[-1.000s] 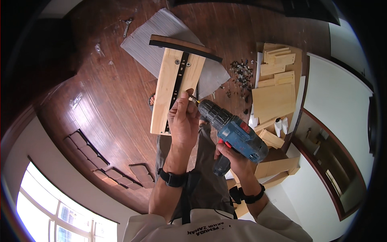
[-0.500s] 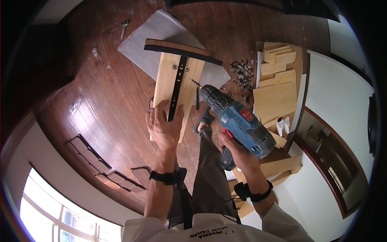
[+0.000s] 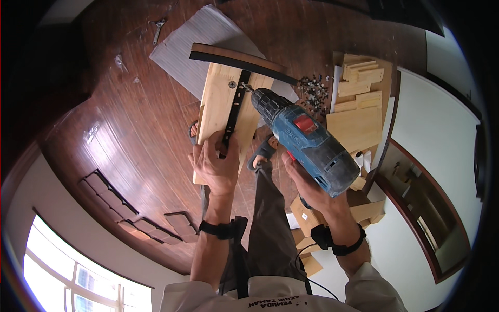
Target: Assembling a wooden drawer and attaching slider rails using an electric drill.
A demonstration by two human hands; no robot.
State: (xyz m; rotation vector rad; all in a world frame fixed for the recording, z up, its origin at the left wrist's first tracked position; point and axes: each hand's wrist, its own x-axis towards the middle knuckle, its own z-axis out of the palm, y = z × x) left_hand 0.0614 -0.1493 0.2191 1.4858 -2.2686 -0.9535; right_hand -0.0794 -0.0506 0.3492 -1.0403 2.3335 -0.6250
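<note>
My left hand [image 3: 217,164] pinches the lower end of a black slotted metal strip [image 3: 237,104], its fingers on either side, against a pale wooden board [image 3: 215,109]. A round metal fastener [image 3: 232,85] sits in the board left of the strip. A brown and black panel [image 3: 236,59] crosses the board's far end. In my right hand [image 3: 312,192] is a blue and black cordless drill [image 3: 312,140], angled up and left. Its bit [image 3: 247,87] points at the strip's upper part; I cannot tell whether it touches. The drill's handle is mostly hidden.
White foam sheeting [image 3: 182,52] lies beneath the far end. Scattered small hardware [image 3: 314,93] and stacked wooden panels [image 3: 356,127] are at the right. A wrench [image 3: 158,31] rests far left on the floor. Dark-edged panels [image 3: 109,195] lean near the left wall. Cardboard [image 3: 306,213] is behind my right arm.
The drill has moved up and left, bringing its bit from beside the board to the strip. The board and strip have shifted slightly right, with my left hand still on them.
</note>
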